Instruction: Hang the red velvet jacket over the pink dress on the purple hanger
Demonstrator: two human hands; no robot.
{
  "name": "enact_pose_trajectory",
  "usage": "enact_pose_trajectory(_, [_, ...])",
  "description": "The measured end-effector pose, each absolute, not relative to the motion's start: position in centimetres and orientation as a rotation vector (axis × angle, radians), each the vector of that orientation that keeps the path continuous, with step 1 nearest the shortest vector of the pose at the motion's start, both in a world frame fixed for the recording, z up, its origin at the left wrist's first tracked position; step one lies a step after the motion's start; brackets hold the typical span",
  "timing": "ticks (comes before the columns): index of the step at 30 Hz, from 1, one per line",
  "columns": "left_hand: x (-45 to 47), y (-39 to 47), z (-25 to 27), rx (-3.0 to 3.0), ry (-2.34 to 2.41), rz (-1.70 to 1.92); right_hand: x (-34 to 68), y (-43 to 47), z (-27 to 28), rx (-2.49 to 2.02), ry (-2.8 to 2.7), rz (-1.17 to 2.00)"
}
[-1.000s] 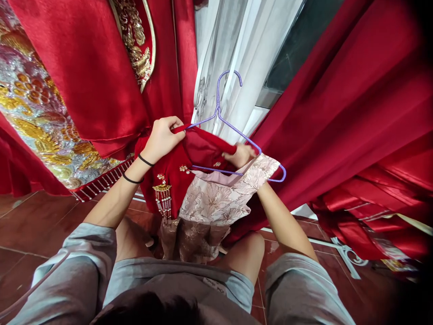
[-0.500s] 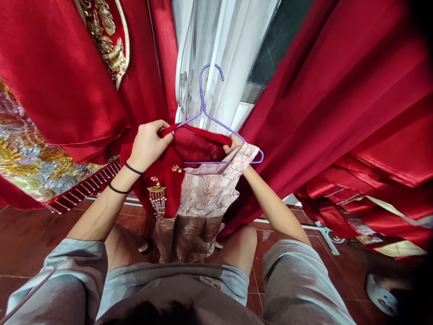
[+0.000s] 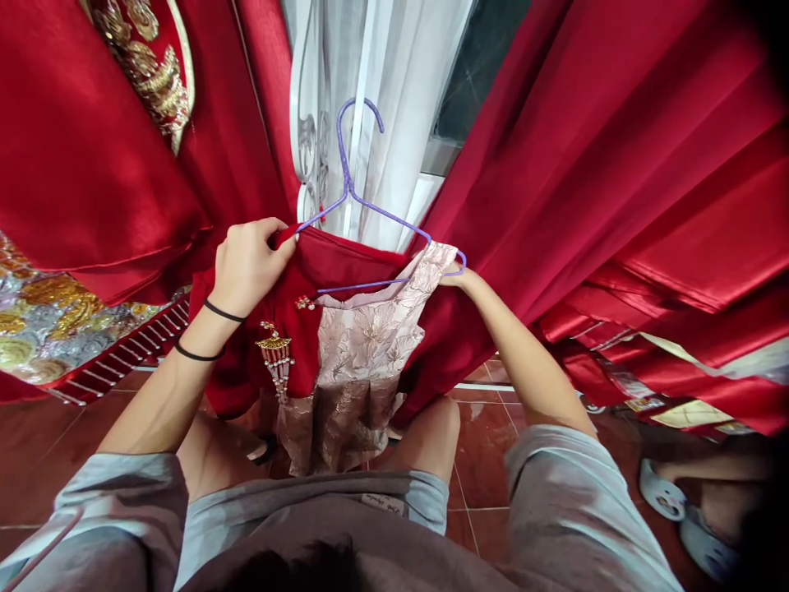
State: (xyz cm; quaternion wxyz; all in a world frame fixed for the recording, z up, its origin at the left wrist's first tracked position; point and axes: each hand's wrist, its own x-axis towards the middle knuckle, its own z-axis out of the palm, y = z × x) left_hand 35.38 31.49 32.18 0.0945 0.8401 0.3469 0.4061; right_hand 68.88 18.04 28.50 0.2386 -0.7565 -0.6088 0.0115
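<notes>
A purple wire hanger carries a pale pink floral dress, its strap looped over the hanger's right end. A red jacket with a beaded gold tassel lies partly over the hanger and the dress. My left hand pinches the jacket's upper edge at the hanger's left arm. Behind the dress strap, at the right end of the hanger, is my right hand. Its fingers are hidden by strap and cloth. Between both hands the jacket's edge runs stretched.
Red garments with gold embroidery hang on the left. More red cloth fills the right side. White metal scrollwork and a white curtain stand behind the hanger. A person's foot in a pale clog is at lower right.
The right hand has moved outward, from gripping the jacket's edge in plain sight to behind the dress strap. The view has shifted, and more of the person's clogs shows at right.
</notes>
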Motion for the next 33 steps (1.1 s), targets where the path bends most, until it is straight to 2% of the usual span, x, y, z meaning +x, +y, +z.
enact_pose_trajectory(3, [35.4, 31.4, 32.1, 2.497, 1.038, 1.209, 69.3, 18.1, 28.8, -2.013, -1.368, -0.333])
enact_pose_trajectory(4, [35.4, 31.4, 32.0, 2.501, 1.046, 1.216, 69.2, 18.2, 28.7, -1.995, -1.33, -0.364])
enact_pose_trajectory(6, [35.3, 31.6, 31.8, 2.506, 1.064, 1.21, 68.9, 18.0, 28.2, -2.012, -1.462, -0.178])
enact_pose_trajectory(8, [35.2, 31.8, 31.5, 2.511, 1.078, 1.186, 69.0, 17.4, 27.8, -2.04, -1.721, 0.178])
enact_pose_trajectory(10, [35.4, 31.8, 31.3, 2.519, 1.068, 1.205, 69.8, 16.5, 28.2, -2.046, -1.844, 0.29])
enact_pose_trajectory(12, [36.1, 31.2, 31.3, 2.527, 1.042, 1.356, 71.0, 15.5, 29.3, -2.089, -1.824, 0.09])
enact_pose_trajectory(15, [38.5, 28.7, 31.6, 2.64, 0.887, 1.526, 72.4, 14.5, 31.4, -2.131, -1.532, -0.523])
enact_pose_trajectory(17, [41.0, 26.4, 31.5, 2.846, 0.651, 1.294, 72.4, 14.2, 32.6, -2.206, -1.386, -0.611])
enact_pose_trajectory(19, [43.9, 24.5, 30.9, 2.983, 0.445, 0.916, 71.9, 14.1, 33.8, -2.372, -1.476, -0.248])
enact_pose_trajectory(21, [46.5, 23.6, 29.8, 2.978, 0.43, 0.623, 71.3, 13.9, 34.9, -2.449, -1.521, 0.11])
enact_pose_trajectory(22, [47.5, 23.5, 29.1, 2.958, 0.449, 0.517, 71.0, 13.6, 35.5, -2.432, -1.455, 0.077])
enact_pose_trajectory(25, [49.5, 24.6, 27.4, 2.906, 0.536, 0.369, 70.1, 12.6, 36.6, -2.247, -1.134, -0.517])
enact_pose_trajectory(26, [49.9, 25.2, 27.1, 2.895, 0.571, 0.361, 69.8, 12.3, 36.9, -2.229, -1.107, -0.59])
enact_pose_trajectory(27, [50.1, 25.8, 26.8, 2.884, 0.607, 0.359, 69.6, 11.9, 37.1, -2.265, -1.141, -0.549])
enact_pose_trajectory(30, [50.2, 26.9, 26.6, 2.855, 0.653, 0.374, 68.7, 10.8, 37.7, -2.417, -1.264, -0.124])
enact_pose_trajectory(31, [50.1, 27.1, 26.5, 2.849, 0.645, 0.392, 68.2, 10.5, 37.7, -2.391, -1.25, -0.126])
enact_pose_trajectory(33, [49.9, 27.2, 26.2, 2.841, 0.613, 0.435, 66.4, 10.1, 36.9, -2.233, -1.165, -0.384])
